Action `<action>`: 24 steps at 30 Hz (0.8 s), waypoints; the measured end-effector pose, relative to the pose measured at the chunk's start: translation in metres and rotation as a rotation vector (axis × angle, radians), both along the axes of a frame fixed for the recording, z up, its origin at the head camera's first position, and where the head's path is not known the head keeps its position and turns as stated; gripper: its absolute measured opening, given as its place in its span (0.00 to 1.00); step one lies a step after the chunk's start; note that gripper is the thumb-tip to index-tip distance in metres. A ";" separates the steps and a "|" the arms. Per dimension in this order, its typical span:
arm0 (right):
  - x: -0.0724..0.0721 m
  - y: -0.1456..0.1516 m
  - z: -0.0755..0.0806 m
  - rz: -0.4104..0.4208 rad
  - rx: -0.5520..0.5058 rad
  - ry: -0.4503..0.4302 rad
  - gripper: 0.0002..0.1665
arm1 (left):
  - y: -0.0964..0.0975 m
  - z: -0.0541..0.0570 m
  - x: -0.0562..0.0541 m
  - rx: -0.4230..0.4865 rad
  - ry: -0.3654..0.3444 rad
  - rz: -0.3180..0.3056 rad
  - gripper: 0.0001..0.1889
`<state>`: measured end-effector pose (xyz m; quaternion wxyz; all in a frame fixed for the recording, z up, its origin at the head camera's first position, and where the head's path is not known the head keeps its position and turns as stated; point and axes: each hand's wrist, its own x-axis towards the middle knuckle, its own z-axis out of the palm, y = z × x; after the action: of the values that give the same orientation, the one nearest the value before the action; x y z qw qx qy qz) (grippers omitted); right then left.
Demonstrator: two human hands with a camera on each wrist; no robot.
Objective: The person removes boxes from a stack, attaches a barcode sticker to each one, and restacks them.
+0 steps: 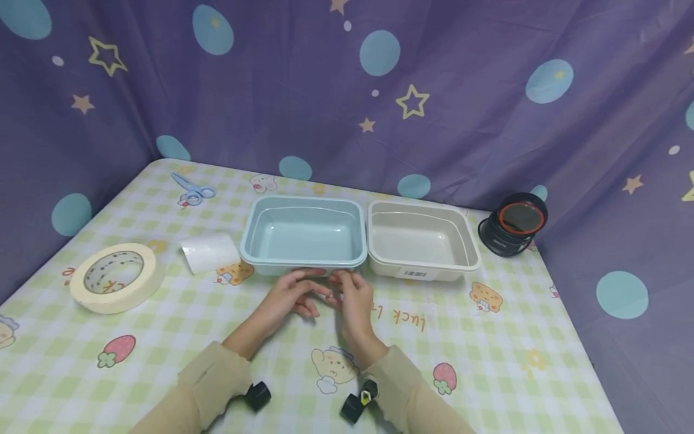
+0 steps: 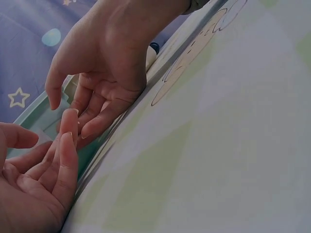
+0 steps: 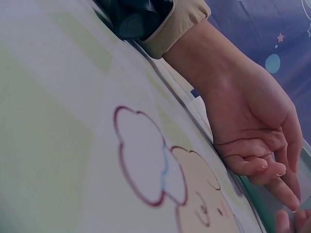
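Observation:
Just in front of the light blue plastic basin (image 1: 303, 263) are both bare hands, with their fingertips close together at its front wall. The left hand (image 1: 290, 295) has its fingers loosely bent, and nothing shows in its grasp. The right hand (image 1: 355, 298) reaches in from the other side, its fingers partly curled. In the left wrist view the right hand (image 2: 104, 73) hangs above the left hand (image 2: 43, 179), and their fingertips meet or nearly meet. The right wrist view shows the right hand (image 3: 257, 126) with some fingers bent and others pointing to the left hand's fingertips (image 3: 284, 221).
A cream basin (image 1: 423, 265) with a barcode label (image 1: 415, 274) stands beside the blue one. To the left lie a curled white sheet (image 1: 210, 253), a roll of masking tape (image 1: 152, 280) and blue scissors (image 1: 193, 191). A black object with an orange-ringed round face (image 1: 522, 217) sits at the right.

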<state>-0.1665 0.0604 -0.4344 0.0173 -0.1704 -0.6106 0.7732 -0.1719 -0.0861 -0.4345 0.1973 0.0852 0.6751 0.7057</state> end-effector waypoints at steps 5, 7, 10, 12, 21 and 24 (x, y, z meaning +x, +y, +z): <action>-0.001 0.000 0.000 -0.006 0.000 0.003 0.15 | 0.001 0.000 0.000 -0.023 -0.031 0.014 0.24; -0.001 0.000 0.000 -0.006 0.001 0.003 0.15 | 0.000 0.000 -0.001 -0.026 -0.045 0.013 0.24; 0.000 0.000 0.001 -0.005 0.006 0.008 0.15 | -0.001 0.001 -0.001 -0.012 -0.066 0.007 0.26; 0.000 0.000 0.001 -0.004 0.002 0.011 0.15 | -0.002 0.001 -0.001 -0.004 -0.080 0.009 0.26; 0.001 0.001 0.000 0.015 0.003 0.008 0.14 | -0.005 0.002 -0.003 -0.017 -0.108 0.043 0.24; 0.001 0.001 0.000 0.023 0.005 0.008 0.15 | -0.007 0.002 -0.003 -0.024 -0.116 0.050 0.24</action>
<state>-0.1653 0.0614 -0.4340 0.0115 -0.1603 -0.6143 0.7725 -0.1746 -0.0929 -0.4329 0.2192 0.0248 0.6731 0.7059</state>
